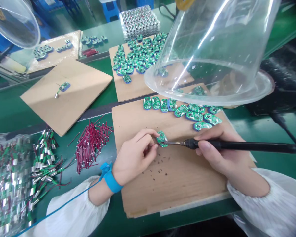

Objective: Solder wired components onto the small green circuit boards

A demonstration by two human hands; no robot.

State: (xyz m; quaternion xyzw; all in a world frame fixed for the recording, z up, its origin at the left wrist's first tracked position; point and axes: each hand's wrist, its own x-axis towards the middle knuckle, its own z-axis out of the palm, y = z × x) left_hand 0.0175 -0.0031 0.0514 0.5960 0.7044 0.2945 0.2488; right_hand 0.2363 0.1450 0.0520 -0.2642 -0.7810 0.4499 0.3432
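My right hand point(219, 151) is wrapped round the black handle of a soldering iron point(193, 144). The iron's metal tip touches a small green circuit board point(160, 136) on the cardboard. My left hand point(138, 154), wearing a blue wrist strap point(111, 179) with a cord, grips the same board at its left edge with bent fingers. Whether a thin wire is also between those fingers cannot be made out. Beyond the hands, several more green boards point(194, 116) lie in rows on the cardboard sheet point(185, 177). Dark specks are scattered below the held board.
A clear plastic fume hood point(212, 49) hangs over the right side. Dark red wires point(91, 144) lie in a pile at left, beside small metal parts with green wires point(43, 161) and a bagged stack point(10, 184). Another cardboard point(66, 89) bears one board. Many boards point(138, 54) crowd the far sheet.
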